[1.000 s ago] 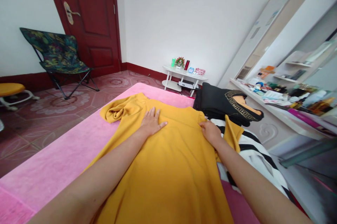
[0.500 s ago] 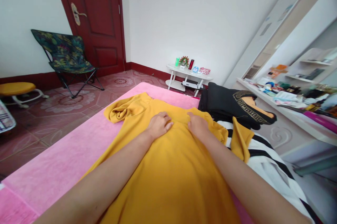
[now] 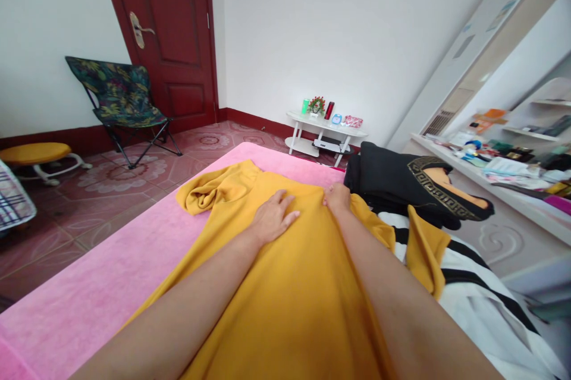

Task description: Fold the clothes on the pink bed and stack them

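A mustard-yellow dress [image 3: 285,285] lies spread over a pink bed cover [image 3: 134,267]. My left hand [image 3: 274,217] rests flat on its upper part, fingers spread, palm down. Close by on the right, my right hand [image 3: 336,197] has its fingers curled around the garment's top edge, gripping the cloth. One sleeve lies bunched at the upper left of the garment. The other sleeve reaches to the right, partly hidden by my right forearm, with its end over white-and-black striped cloth.
Folded black clothing [image 3: 397,178] is stacked beside the dress at the right, above striped fabric [image 3: 486,320]. A cluttered dressing table [image 3: 504,187] borders the bed's right side. Beyond the bed stand a small white table [image 3: 328,122] and a camouflage-like patterned folding chair [image 3: 122,94].
My right hand has moved slightly up and right to the top edge and closed on the cloth. My left hand stays flat on the dress. The camera view has shifted slightly.
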{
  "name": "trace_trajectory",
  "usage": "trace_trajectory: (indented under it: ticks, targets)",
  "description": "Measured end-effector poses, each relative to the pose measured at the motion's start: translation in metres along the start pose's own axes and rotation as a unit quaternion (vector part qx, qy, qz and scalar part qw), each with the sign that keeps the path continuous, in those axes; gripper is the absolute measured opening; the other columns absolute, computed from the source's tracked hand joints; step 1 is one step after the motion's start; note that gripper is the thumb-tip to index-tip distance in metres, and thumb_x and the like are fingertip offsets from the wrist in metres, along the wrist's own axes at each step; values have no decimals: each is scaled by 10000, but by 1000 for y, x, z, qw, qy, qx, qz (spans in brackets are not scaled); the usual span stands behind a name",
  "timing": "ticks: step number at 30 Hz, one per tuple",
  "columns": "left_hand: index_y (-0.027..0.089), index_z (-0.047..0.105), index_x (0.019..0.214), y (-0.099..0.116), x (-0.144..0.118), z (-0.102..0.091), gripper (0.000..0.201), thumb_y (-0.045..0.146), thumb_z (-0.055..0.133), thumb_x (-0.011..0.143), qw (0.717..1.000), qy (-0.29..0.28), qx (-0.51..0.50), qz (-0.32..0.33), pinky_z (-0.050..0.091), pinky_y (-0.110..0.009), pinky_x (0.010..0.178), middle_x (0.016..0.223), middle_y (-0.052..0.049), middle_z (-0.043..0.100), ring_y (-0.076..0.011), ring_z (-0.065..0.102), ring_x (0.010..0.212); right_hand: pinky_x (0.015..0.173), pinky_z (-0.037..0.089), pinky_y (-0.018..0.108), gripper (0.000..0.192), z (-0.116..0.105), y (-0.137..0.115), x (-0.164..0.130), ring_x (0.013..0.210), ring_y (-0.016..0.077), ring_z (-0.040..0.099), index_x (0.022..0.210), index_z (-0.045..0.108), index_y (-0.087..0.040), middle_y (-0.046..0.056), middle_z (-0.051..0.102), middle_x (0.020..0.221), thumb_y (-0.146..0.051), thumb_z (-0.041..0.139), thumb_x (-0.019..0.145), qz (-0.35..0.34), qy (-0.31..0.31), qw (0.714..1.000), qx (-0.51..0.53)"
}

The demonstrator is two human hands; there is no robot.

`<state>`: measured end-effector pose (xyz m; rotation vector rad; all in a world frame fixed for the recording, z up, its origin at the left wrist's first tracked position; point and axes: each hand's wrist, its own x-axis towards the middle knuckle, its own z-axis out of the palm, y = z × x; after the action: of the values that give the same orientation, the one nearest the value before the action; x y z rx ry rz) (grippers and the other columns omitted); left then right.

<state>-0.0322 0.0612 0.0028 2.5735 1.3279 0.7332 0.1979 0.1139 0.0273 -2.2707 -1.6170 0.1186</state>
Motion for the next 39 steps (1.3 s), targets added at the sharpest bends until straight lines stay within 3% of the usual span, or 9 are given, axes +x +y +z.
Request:
trace_trajectory:
  ticks: [7,12,16,21,25,30,35,37,39]
  targets:
    - [265,396,1394,-10,7,11,704,700,252,860,995,-70,61,-45,115,-473,1126,1513,-81,248,-294,169,1393,944,386,288,391,10,-14,-25,1115,230,541,1196,539,-81,162,598,1188,-231,488,838,14,19,1000,-3]
    - [269,361,1415,-12,8,12,712,697,220,864,993,-81,64,-50,101,-469,1124,1528,-64,205,-287,148,1400,1091,220,386,754,17,-37,-97,1377,276,210,1450,201,-80,173,221,1507,-468,457,856,-16,-8,1000,10]
    - [249,325,1435,-10,7,11,738,700,197,865,991,-103,71,-47,83,-477,1122,1537,-81,163,-296,119,1404,1119,74,462,792,13,-13,-148,1413,282,68,1473,151,-102,143,134,1537,-601,306,877,-30,-52,998,-11]
    - [296,243,1458,-9,-3,-1,746,722,220,846,984,-160,74,-32,32,-560,1095,1548,-60,88,-329,49,1407,1125,86,375,701,-11,26,-155,1408,258,114,1435,253,-24,184,169,1521,-497,282,919,39,-26,996,-77]
    - [307,210,1464,-9,-24,-17,772,745,231,829,978,-197,65,-17,20,-604,1073,1547,-73,69,-345,46,1404,1092,148,507,705,-17,2,-153,1395,330,130,1431,292,-72,203,186,1513,-496,395,876,68,-50,993,-78]
    - [262,265,1455,-2,-62,-32,724,691,229,872,985,-157,72,-24,42,-542,1103,1541,-95,114,-320,66,1407,1092,124,538,614,3,-34,-172,1407,253,116,1468,210,-218,77,172,1539,-494,252,922,-78,-31,996,-43]
    - [196,229,1468,-5,-94,-55,741,649,295,885,978,-205,37,24,105,-482,1118,1539,-127,78,-310,64,1407,1097,117,513,593,14,-31,-178,1400,240,146,1454,262,-212,59,217,1528,-485,219,930,-92,-27,994,-50]
    - [198,319,1437,-15,-96,-69,741,611,458,839,972,-229,4,56,197,-395,1112,1527,-108,177,-294,192,1387,1099,120,500,582,13,-28,-176,1398,234,154,1447,282,-215,54,234,1523,-473,237,927,-92,-20,994,-48]
    - [231,555,1273,-30,-88,-86,575,525,588,779,976,-213,-18,46,345,-285,1025,1406,-47,451,-254,441,1256,1098,122,499,576,13,-27,-175,1393,235,171,1439,302,-211,54,249,1518,-465,252,924,-92,-11,995,-41]
